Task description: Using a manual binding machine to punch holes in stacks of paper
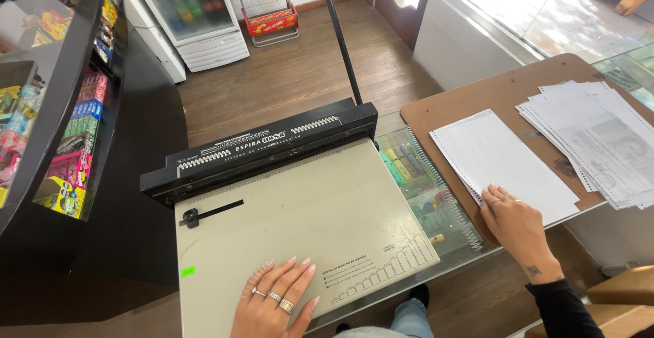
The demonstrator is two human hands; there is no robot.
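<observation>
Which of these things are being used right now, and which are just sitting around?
In use:
- binding machine, under the left hand
- blank punched sheets, touched by the right hand

Just sitting around:
- printed paper pile
- drinks fridge
- snack rack
- sweets shelves

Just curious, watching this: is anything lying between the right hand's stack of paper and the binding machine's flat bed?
Nothing visible blocks the way. The right hand rests on the corner of the paper stack on the brown board. Between it and the machine bed is only bare glass counter. The left hand lies flat on the bed's near edge.
</observation>
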